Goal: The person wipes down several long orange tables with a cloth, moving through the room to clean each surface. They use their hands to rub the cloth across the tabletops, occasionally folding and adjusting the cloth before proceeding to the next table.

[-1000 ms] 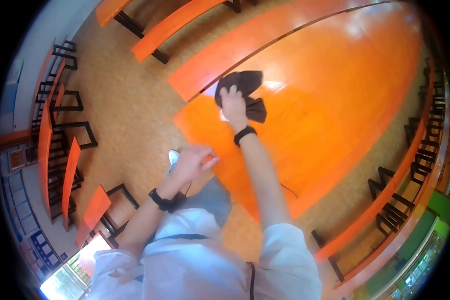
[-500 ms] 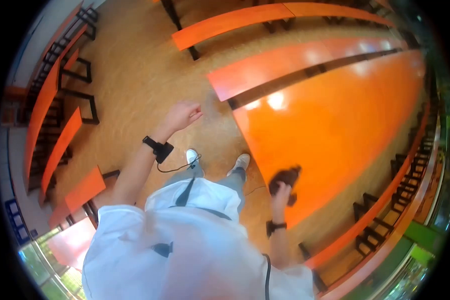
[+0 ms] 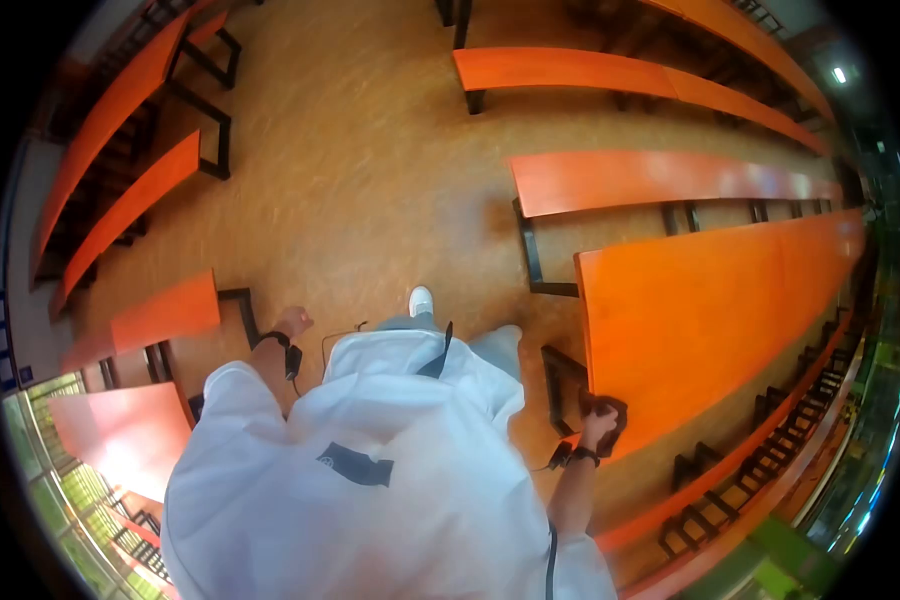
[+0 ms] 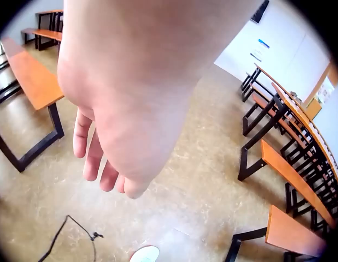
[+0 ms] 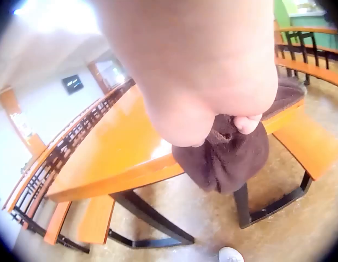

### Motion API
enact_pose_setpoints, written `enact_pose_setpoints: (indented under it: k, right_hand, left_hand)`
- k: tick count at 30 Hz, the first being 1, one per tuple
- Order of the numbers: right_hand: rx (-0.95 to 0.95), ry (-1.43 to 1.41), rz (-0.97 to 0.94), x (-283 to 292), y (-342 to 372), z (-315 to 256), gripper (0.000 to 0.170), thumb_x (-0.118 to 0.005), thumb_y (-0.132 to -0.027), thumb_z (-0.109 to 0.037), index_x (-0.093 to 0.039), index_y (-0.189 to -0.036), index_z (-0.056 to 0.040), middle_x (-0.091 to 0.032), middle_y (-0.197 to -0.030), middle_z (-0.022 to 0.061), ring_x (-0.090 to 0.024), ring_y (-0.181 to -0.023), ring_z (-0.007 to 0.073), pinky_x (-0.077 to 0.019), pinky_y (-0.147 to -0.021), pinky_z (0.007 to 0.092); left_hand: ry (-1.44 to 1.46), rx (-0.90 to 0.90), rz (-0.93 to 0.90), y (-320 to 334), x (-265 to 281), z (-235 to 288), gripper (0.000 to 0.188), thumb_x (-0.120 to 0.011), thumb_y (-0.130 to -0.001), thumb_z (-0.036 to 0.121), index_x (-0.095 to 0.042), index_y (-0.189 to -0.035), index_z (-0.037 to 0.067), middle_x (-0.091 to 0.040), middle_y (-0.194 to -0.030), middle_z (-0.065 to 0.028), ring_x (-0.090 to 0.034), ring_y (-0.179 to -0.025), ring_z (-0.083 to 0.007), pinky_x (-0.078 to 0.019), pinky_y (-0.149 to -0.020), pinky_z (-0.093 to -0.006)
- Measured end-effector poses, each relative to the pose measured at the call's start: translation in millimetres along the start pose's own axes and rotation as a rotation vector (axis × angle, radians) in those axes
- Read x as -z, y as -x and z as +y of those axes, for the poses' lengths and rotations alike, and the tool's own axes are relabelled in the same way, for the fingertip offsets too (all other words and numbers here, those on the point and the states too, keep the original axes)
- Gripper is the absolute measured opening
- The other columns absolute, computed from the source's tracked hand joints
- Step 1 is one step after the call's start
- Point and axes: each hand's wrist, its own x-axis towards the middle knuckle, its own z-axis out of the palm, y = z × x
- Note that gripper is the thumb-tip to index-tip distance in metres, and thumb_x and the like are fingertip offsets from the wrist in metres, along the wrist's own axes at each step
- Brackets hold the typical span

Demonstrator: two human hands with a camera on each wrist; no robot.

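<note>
My right hand [image 3: 597, 428] grips a dark brown cloth [image 5: 229, 164] at the near corner of a long orange table [image 3: 710, 320]. In the right wrist view part of the cloth bunches under the fingers and hangs over the table's edge, while another part lies along the tabletop. The palm and wrist hide the top of the cloth. My left hand [image 4: 130, 125] hangs at my side with its fingers loosely bent and nothing in them. In the head view that left hand is over the floor, near the end of an orange bench.
An orange bench [image 3: 670, 185] runs along the table's far side, with another bench [image 3: 570, 70] beyond it. More benches [image 3: 135, 220] stand on the left. Tan floor [image 3: 370, 150] lies between the rows. A thin black cable [image 4: 68, 224] dangles below my left wrist.
My right hand has drawn the cloth across the tabletop to its near corner. The left hand has dropped back to my side. My body has turned and the table now appears farther right.
</note>
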Motion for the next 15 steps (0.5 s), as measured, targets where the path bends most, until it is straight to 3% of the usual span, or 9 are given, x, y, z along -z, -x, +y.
enact_pose_setpoints:
  k: [2, 5, 8, 11, 13, 14, 15]
  right_hand:
    - [0.104, 0.049, 0.015, -20.6, -17.8, -18.2, 0.035, -0.063, -0.093, -0.017, -0.045, -0.119, -0.0027, -0.042, -0.119, 0.0288, -0.053, -0.098, 0.0455, -0.0467, -0.085, 0.0476]
    - [0.115, 0.098, -0.087, -27.1, -38.6, -73.6, 0.044, -0.063, -0.092, -0.025, -0.045, -0.127, -0.0034, -0.044, -0.128, 0.0330, -0.052, -0.112, 0.0481, -0.0463, -0.094, 0.0480]
    - [0.085, 0.127, -0.103, -41.9, -68.9, -116.9, 0.041, -0.061, -0.093, -0.026, -0.046, -0.125, -0.0057, -0.044, -0.131, 0.0298, -0.053, -0.111, 0.0462, -0.0469, -0.093, 0.0475]
    - [0.099, 0.208, -0.179, -31.7, -61.9, -181.8, 0.040, -0.059, -0.093, -0.024, -0.046, -0.126, -0.0058, -0.043, -0.134, 0.0298, -0.052, -0.112, 0.0451, -0.0477, -0.093, 0.0479]
    - [0.134, 0.291, -0.246, -23.3, -55.4, -214.0, 0.040, -0.057, -0.093, -0.022, -0.045, -0.127, -0.0055, -0.041, -0.136, 0.0305, -0.052, -0.114, 0.0446, -0.0483, -0.092, 0.0481]
    - [0.123, 0.182, -0.030, -78.7, -101.4, -157.1, 0.033, -0.056, -0.093, -0.009, -0.042, -0.122, -0.0067, -0.038, -0.126, 0.0324, -0.053, -0.099, 0.0486, -0.0468, -0.086, 0.0501]
    - [0.126, 0.204, 0.003, -80.1, -99.4, -160.3, 0.029, -0.057, -0.092, -0.014, -0.048, -0.118, -0.0058, -0.046, -0.122, 0.0286, -0.056, -0.100, 0.0443, -0.0476, -0.089, 0.0480]
  left_hand:
    - [0.180, 0.009, 0.085, 25.6, -20.3, -13.0, 0.028, -0.072, -0.081, 0.033, -0.067, -0.086, 0.005, -0.069, -0.085, -0.0141, -0.066, -0.083, -0.0293, -0.0518, -0.074, -0.0419]
    - [0.227, -0.034, 0.092, 48.1, -51.4, -7.6, 0.029, -0.071, -0.082, 0.034, -0.067, -0.085, 0.006, -0.069, -0.085, -0.0146, -0.065, -0.080, -0.0299, -0.0519, -0.075, -0.0407]
    - [0.208, -0.030, 0.049, 71.1, -72.9, 15.7, 0.025, -0.065, -0.088, 0.031, -0.068, -0.085, 0.006, -0.070, -0.085, -0.0112, -0.065, -0.078, -0.0256, -0.0522, -0.075, -0.0373]
    - [1.403, 0.199, -0.166, 63.8, -137.0, -13.3, 0.025, -0.058, -0.093, 0.026, -0.070, -0.087, 0.005, -0.070, -0.087, -0.0070, -0.063, -0.080, -0.0201, -0.0517, -0.074, -0.0339]
    - [1.536, 0.230, -0.186, 105.2, -91.0, 30.8, 0.024, -0.054, -0.095, 0.022, -0.070, -0.091, 0.005, -0.069, -0.088, -0.0049, -0.062, -0.080, -0.0176, -0.0505, -0.072, -0.0320]
    - [1.601, 0.245, -0.198, 122.9, -70.3, 49.9, 0.024, -0.052, -0.096, 0.020, -0.070, -0.093, 0.004, -0.069, -0.088, -0.0038, -0.061, -0.081, -0.0163, -0.0498, -0.071, -0.0311]
    - [1.623, 0.297, -0.207, 123.7, -72.5, 46.7, 0.025, -0.052, -0.096, 0.021, -0.070, -0.094, 0.004, -0.068, -0.088, -0.0041, -0.061, -0.081, -0.0169, -0.0495, -0.071, -0.0311]
